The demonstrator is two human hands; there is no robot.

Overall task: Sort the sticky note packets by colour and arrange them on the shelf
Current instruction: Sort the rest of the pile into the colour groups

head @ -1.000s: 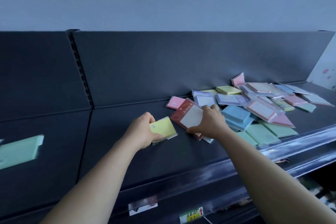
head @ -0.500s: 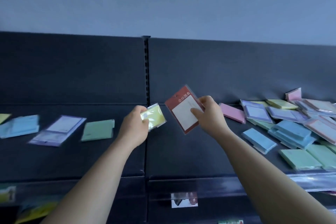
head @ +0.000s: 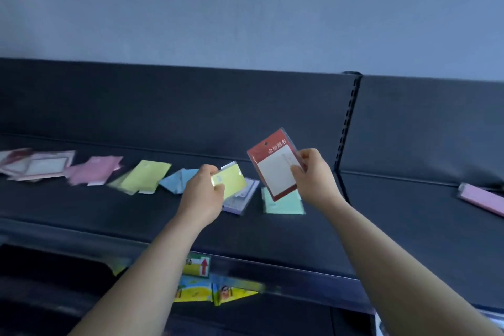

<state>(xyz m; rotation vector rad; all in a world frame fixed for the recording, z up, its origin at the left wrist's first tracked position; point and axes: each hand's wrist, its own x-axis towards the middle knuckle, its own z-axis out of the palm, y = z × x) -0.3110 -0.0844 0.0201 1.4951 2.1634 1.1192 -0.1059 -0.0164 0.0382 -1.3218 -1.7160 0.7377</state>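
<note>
Risks, judged from the layout:
- Two packets are carried at once, one per hand, so destinations could be swapped. The yellow packet (head: 231, 181) is held over the purple packet (head: 242, 200) and near the blue pile (head: 177, 179). The matching yellow pile (head: 146, 176) lies further left. If it is released here, the colour grouping is spoiled.
- The red packet (head: 275, 163) is held over the green packet (head: 283, 203). Only a blurred red-and-white pile (head: 41, 165) is made out at the far left, so a match cannot be confirmed.
- The piles on the shelf (head: 381, 226) are laid close together, some touching. The wrappers look glossy, so a packet dropped at an angle could slide onto a neighbour or toward the front lip.
- The left of the view is smeared, and the borders of the pink pile (head: 94, 170) are hard to judge.

Hands:
- Left hand (head: 203, 194): the fingers are curled. The yellow packet is pinched at its left end, tilted and clear of the shelf.
- Right hand (head: 313, 174): the red packet is pinched at its right edge, with the thumb on the white face and the fingers behind. It is held tilted, header up, above the shelf.
- No pile is touched by either hand.

One pink packet (head: 482, 198) is noted well apart at the right, beyond the upright, not yet sorted.
</note>
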